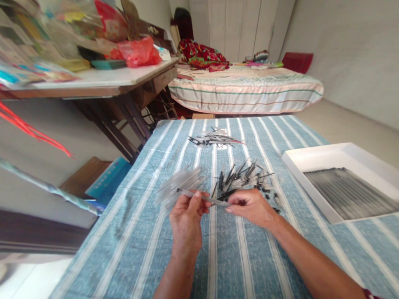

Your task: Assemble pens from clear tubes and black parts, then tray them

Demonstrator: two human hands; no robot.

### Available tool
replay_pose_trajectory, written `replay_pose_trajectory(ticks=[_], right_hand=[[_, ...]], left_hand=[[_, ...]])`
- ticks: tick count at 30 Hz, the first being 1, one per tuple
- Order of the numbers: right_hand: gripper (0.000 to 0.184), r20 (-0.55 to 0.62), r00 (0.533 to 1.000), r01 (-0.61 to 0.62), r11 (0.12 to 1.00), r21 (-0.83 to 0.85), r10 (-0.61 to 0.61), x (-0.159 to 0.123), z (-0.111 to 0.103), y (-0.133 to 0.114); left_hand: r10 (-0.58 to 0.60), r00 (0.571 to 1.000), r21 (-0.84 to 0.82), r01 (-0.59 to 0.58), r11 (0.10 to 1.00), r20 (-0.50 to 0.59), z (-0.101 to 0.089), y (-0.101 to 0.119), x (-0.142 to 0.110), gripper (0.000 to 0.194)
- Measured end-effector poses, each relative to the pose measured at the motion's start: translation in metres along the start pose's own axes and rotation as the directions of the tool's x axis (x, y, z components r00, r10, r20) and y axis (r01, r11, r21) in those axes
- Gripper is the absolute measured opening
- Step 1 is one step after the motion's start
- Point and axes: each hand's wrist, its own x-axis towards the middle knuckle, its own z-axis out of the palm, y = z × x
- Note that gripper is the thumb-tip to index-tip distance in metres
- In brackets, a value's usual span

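Note:
Between my hands is a slim translucent pen [217, 202], tilted slightly, with a dark end at the upper left. My left hand [187, 215] pinches its barrel between thumb and fingers. At the lower right end, the fingertips of my right hand [251, 205] are closed on the pen; a small part there may be hidden by them. Clear pen barrels [179, 184] lie in a blurred pile just beyond my left hand. Beyond my right hand is a heap of small black and clear pen parts [244, 176]. Thin dark refills [212, 139] lie farther back.
A white box [356, 152] at the right holds rows of pens [352, 193]. A striped blue cloth [152, 263] covers the table. At the left stands a cluttered desk [98, 79] with a red bag [139, 52]. A bed [246, 91] stands behind.

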Motion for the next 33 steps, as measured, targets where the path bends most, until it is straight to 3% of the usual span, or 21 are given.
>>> replay_pose_trajectory(ticks=[8,23,33], right_hand=[[0.011,0.006,0.998,-0.065,0.997,0.03,0.065,0.0,0.005,0.002],[0.017,-0.078,0.997,0.025,0.999,-0.03,-0.028,-0.002,0.011,-0.001],[0.017,-0.11,0.99,0.077,0.993,-0.089,-0.087,-0.003,0.016,0.001]], left_hand=[[-0.016,1.0,0.009,0.016,1.0,-0.008,0.0,-0.002,-0.001,0.017],[-0.126,0.992,-0.025,0.126,0.992,0.008,0.001,-0.008,-0.001,0.021],[-0.118,0.993,-0.008,0.118,0.993,0.01,0.002,-0.015,-0.002,0.02]])
